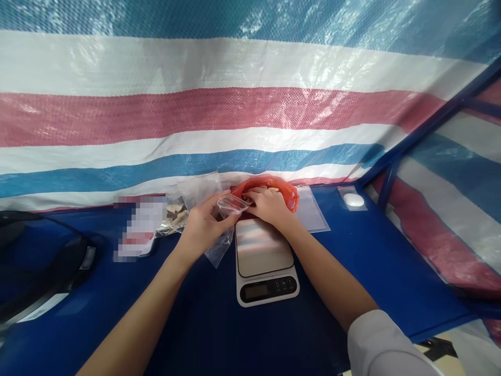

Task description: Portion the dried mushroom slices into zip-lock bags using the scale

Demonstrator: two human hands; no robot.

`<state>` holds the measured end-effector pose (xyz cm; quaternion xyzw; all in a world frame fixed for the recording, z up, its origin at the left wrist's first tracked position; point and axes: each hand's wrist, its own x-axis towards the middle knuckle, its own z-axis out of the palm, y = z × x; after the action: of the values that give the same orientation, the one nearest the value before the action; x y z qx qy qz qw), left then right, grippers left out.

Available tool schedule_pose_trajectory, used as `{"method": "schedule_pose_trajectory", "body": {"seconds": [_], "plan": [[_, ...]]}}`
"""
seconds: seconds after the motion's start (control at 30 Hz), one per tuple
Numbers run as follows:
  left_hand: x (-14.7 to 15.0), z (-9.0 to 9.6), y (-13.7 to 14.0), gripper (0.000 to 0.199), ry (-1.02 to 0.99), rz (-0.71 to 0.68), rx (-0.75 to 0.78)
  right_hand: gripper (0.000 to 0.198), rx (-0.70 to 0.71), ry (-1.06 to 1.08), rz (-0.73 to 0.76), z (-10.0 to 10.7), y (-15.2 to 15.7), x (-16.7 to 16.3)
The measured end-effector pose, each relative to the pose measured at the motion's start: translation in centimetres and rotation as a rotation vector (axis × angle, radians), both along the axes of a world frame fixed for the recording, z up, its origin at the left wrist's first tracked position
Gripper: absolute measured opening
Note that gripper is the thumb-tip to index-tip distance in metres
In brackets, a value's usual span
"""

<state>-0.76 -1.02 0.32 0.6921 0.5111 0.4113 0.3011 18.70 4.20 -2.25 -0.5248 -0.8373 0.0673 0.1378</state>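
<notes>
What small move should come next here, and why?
Probably bring something from the red bag to the clear bag: the right hand reaches into the red bag's open mouth, while the left hand holds the clear bag close beside it.

Scale (265, 250) on desk (385, 266), bag (290, 195) behind it, filled pouch (173, 215) left of the bag, tarpaulin (235, 109) behind them all.

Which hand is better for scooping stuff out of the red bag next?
Probably the right hand: it's already at the open mouth of the red bag, while the left hand is busy holding a clear bag.
</notes>
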Motion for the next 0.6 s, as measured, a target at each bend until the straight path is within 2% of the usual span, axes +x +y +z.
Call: {"method": "schedule_pose_trajectory", "body": {"seconds": [0.13,0.33,0.6], "plan": [[0.1,0.0,0.0,0.062,-0.003,0.016,-0.012,0.041,0.01,-0.019,-0.032,-0.6,0.0,-0.1],[0.2,0.1,-0.1,0.057,0.009,0.03,-0.028,0.029,-0.001,-0.077,-0.005,-0.3,0.3,0.7],[0.3,-0.2,-0.1,0.053,-0.001,0.018,-0.011,0.038,0.021,-0.128,0.001,-0.6,0.1,0.9]]}}
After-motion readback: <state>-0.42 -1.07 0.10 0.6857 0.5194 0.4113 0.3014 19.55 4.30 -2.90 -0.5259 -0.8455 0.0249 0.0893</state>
